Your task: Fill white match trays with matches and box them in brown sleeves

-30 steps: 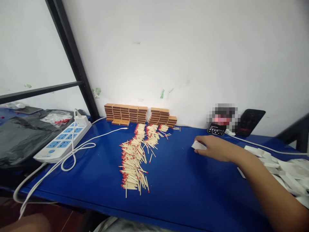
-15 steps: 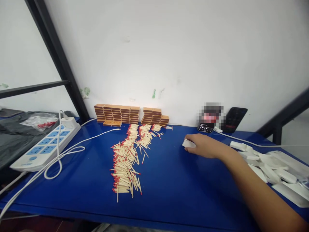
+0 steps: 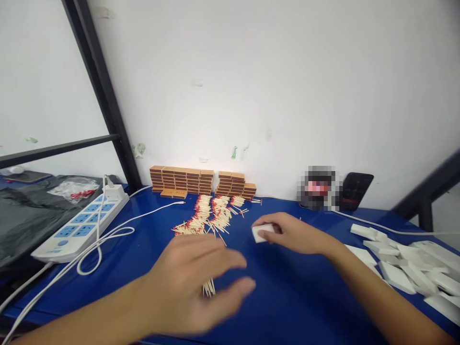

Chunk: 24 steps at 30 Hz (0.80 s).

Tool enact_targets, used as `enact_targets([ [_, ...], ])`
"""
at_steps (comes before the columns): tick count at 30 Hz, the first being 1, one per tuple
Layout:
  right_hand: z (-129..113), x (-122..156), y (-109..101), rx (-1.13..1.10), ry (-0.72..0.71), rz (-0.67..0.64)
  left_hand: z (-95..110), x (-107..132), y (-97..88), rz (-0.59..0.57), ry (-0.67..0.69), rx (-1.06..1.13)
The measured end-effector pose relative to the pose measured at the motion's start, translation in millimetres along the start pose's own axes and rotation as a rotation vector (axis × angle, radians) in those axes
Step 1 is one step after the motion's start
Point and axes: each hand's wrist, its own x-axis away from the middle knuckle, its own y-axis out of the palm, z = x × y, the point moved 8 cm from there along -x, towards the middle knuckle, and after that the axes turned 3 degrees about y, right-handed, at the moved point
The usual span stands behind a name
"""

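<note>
Between the thumb and fingers of my right hand (image 3: 293, 232) is a small white matchbox tray (image 3: 263, 234), held just above the blue tabletop (image 3: 280, 297). My left hand (image 3: 196, 282) reaches in from the lower left, fingers apart and slightly blurred, with nothing visible in its grasp. It covers much of the long heap of red-tipped matches (image 3: 203, 211); a few match ends show between its thumb and fingers. Behind the heap, orange-brown matchboxes (image 3: 181, 179) stand stacked in rows against the wall.
White paper trays (image 3: 398, 278) lie piled at the right. A white power strip (image 3: 82, 220) with looping white cables sits on the left beside black plastic (image 3: 21, 215). A dark phone (image 3: 355, 189) leans on the wall near a blurred-out patch.
My left hand has come into view over the matches. My right hand has moved left and nearer with the white tray. The camera view has shifted slightly.
</note>
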Motion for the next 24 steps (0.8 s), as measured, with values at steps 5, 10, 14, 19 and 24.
enact_targets([
  [5,-34,-20,31,-0.364,-0.022,-0.031,-56,-158,-39.9,-0.115,-0.033,-0.007],
  [10,-35,-36,40,-0.549,0.07,0.042,-83,-150,-23.8,-0.083,-0.091,0.036],
  [14,-35,-44,45,-0.608,0.026,-0.062,-101,-142,-22.7,-0.079,-0.138,0.09],
  [19,16,-67,3,-0.185,0.048,0.135,-115,-140,-22.7,-0.14,-0.21,0.051],
  [24,92,-80,-59,0.106,0.232,0.492,-120,-135,-19.0,-0.185,-0.272,0.048],
])
